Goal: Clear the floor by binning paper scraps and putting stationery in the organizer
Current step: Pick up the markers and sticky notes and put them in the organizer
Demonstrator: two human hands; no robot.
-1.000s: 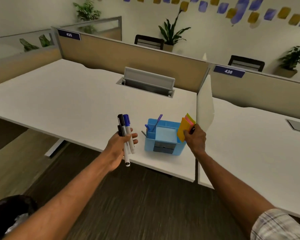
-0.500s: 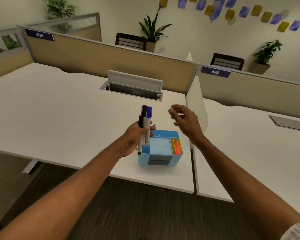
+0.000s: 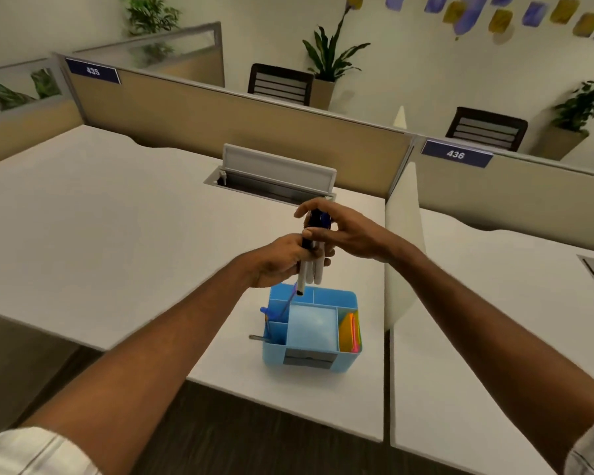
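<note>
A light blue organizer (image 3: 309, 363) stands near the front edge of the white desk (image 3: 100, 234). Orange, pink and green sticky notes (image 3: 352, 332) stand in its right compartment, and blue pens (image 3: 271, 311) lean in its left one. My left hand (image 3: 278, 260) holds a bunch of markers (image 3: 310, 269) upright just above the organizer's back left corner. My right hand (image 3: 343, 231) pinches the dark caps at the top of the same markers.
A low white divider (image 3: 402, 255) stands right of the organizer, with a second desk (image 3: 494, 320) beyond it. An open cable tray (image 3: 271, 176) sits at the back of the desk. Beige partitions, chairs and plants lie behind. Dark carpet shows below.
My right hand, empty after leaving the sticky notes in the organizer, has come over and closed on the marker tops. My left hand has carried the markers over the organizer.
</note>
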